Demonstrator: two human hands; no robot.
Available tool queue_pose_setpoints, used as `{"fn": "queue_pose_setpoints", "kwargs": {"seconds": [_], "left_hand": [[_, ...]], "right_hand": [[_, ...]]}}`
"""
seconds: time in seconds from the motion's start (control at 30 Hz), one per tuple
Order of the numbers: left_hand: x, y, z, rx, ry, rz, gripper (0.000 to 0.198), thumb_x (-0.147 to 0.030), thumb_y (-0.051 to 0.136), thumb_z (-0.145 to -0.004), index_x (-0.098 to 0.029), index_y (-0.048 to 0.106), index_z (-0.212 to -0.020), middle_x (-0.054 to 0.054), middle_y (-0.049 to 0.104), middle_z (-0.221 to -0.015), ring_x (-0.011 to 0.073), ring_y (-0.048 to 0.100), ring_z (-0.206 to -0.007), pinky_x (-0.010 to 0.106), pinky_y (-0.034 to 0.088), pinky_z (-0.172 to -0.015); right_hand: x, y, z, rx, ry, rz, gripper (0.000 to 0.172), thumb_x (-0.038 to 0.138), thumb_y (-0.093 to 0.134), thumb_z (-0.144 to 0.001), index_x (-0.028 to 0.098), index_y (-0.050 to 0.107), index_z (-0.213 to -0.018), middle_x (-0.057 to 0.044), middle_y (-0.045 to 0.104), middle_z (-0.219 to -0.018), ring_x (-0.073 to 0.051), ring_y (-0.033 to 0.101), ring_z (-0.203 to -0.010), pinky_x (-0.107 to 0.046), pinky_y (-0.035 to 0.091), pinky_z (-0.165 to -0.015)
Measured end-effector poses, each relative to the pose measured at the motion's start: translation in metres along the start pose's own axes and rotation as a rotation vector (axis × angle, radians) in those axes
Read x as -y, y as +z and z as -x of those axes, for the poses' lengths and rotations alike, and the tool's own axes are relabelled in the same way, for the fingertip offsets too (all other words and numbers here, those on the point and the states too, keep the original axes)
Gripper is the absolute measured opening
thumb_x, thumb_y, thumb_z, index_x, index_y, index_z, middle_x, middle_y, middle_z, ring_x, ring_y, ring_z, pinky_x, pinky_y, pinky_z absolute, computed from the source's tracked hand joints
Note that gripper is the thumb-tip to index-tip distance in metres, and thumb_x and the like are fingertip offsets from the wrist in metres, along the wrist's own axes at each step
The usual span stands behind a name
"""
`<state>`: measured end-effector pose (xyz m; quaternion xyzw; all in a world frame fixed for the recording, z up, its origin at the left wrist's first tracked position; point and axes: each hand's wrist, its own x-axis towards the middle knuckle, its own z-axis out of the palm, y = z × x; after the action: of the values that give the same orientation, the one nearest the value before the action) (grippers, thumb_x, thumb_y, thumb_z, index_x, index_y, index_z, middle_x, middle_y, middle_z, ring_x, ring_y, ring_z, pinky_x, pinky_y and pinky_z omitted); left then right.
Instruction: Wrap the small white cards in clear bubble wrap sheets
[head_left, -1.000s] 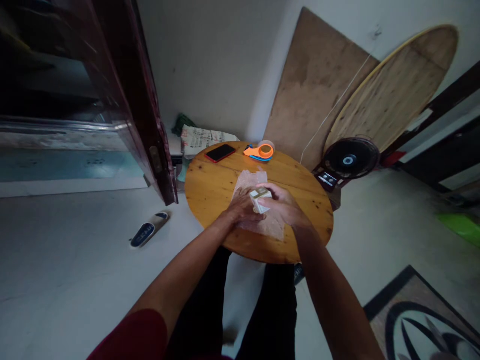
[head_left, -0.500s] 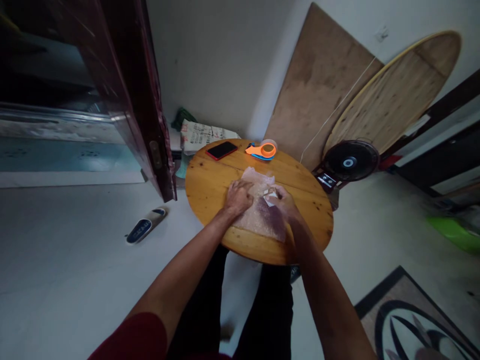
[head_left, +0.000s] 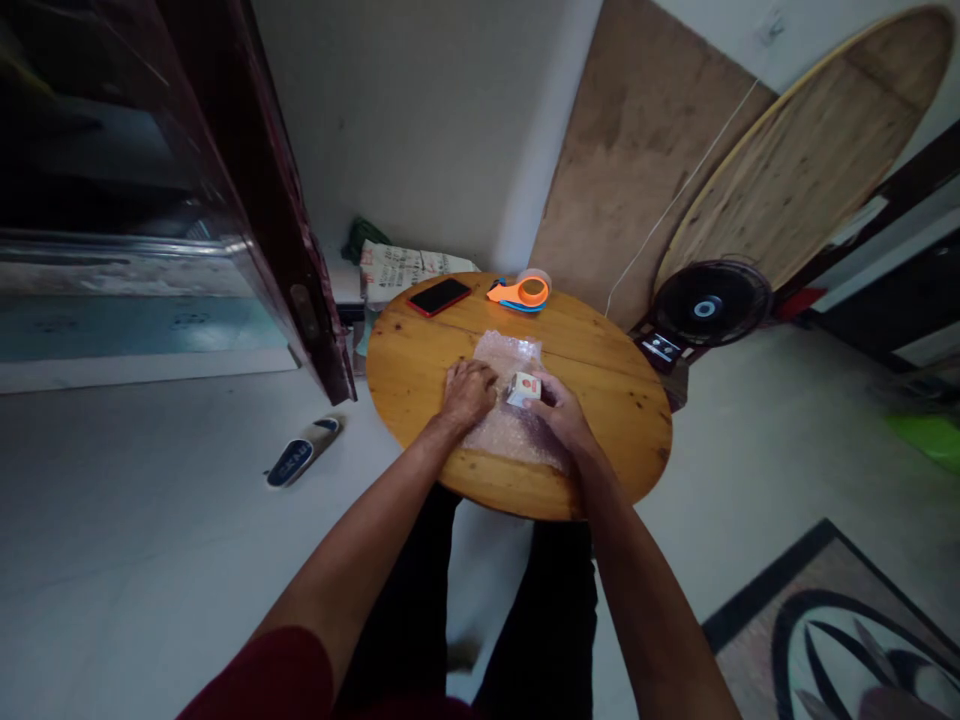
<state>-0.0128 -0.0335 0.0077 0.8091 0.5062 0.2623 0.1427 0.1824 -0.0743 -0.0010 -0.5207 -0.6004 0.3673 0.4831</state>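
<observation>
A sheet of clear bubble wrap [head_left: 499,435] lies on the round wooden table [head_left: 405,370]. My left hand [head_left: 469,392] rests on the left part of the sheet, palm down, its fingers stretched out and slightly bent. A small white box [head_left: 523,389] with an orange-red mark stands over the middle of the wrap. My right hand [head_left: 561,412] grips it from the right, thumb in front and fingers behind. Whether the box touches the sheet I cannot tell.
Toward the table's back are a phone [head_left: 439,296] with a red edge and an orange tape dispenser [head_left: 525,292]. A black fan [head_left: 709,308] stands right of the table, by leaning wooden boards [head_left: 622,150]. A slipper [head_left: 301,455] lies on the floor at left.
The white box has turned in my right hand and shifted slightly left, so its marked face shows. My left hand stays on the bubble wrap. The view has shifted a little.
</observation>
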Motion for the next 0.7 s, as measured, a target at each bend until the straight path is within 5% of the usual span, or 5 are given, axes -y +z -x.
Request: {"fn": "queue_pose_setpoints", "kwargs": {"seconds": [0.7], "left_hand": [[0.005, 0.0051, -0.0014, -0.015, 0.032, -0.023, 0.031, -0.019, 0.049, -0.081, -0.024, 0.069, -0.104, 0.004, 0.063, -0.122, 0.0223, 0.051, -0.118, 0.04, 0.032, -0.108]], "right_hand": [[0.0009, -0.0014, 0.0036, 0.086, -0.048, 0.061, 0.058, 0.021, 0.064, -0.07, 0.024, 0.053, -0.127, -0.006, 0.062, -0.125, -0.023, 0.059, -0.112, -0.041, 0.043, -0.101]]}}
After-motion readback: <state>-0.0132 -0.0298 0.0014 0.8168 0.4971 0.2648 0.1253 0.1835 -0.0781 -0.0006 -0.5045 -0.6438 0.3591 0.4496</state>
